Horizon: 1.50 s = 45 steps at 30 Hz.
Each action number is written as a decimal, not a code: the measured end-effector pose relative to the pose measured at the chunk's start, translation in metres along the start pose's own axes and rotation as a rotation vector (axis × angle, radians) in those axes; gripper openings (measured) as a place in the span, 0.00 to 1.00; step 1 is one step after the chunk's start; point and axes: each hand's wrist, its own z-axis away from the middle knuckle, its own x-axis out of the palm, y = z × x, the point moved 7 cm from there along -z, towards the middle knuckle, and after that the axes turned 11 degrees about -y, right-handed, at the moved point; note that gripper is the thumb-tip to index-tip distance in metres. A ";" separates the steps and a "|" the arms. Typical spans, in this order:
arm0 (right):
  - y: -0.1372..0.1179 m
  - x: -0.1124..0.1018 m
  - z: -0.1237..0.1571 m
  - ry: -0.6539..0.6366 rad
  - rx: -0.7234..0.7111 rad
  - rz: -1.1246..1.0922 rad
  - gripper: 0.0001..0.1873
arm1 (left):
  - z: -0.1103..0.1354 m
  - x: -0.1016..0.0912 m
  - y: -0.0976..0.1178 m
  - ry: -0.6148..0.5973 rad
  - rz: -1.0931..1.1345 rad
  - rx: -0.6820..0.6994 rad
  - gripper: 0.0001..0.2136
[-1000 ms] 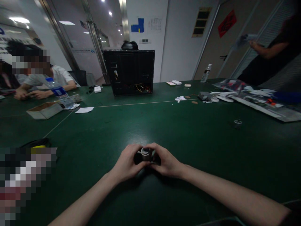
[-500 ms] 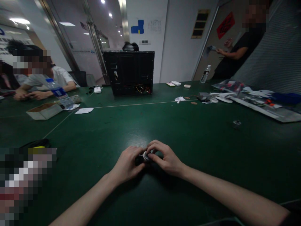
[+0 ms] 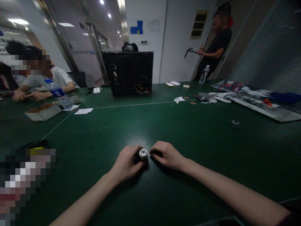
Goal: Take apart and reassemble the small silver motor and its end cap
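Observation:
My left hand (image 3: 127, 161) is curled round a small dark cylinder with a shiny metal end (image 3: 143, 153), holding it upright on the green table (image 3: 188, 138). Just to its right lies my right hand (image 3: 166, 154), fingers bent inward into a loose fist beside the cylinder. Something dark shows under those fingertips, too small to name. Both forearms rest on the table in front of me.
A black computer case (image 3: 129, 72) stands at the table's far middle. A cardboard box (image 3: 41, 111) and a water bottle (image 3: 57, 93) sit at the left near a seated person. Papers and flat panels (image 3: 256, 99) cover the right. A person stands by the door.
My right hand has come off the top of the cylinder and settled beside it, baring the metal end. The standing person at the back has walked leftward.

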 end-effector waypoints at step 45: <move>0.138 -0.160 0.088 0.843 0.466 0.011 0.27 | 0.000 -0.003 0.008 -0.074 -0.051 -0.009 0.22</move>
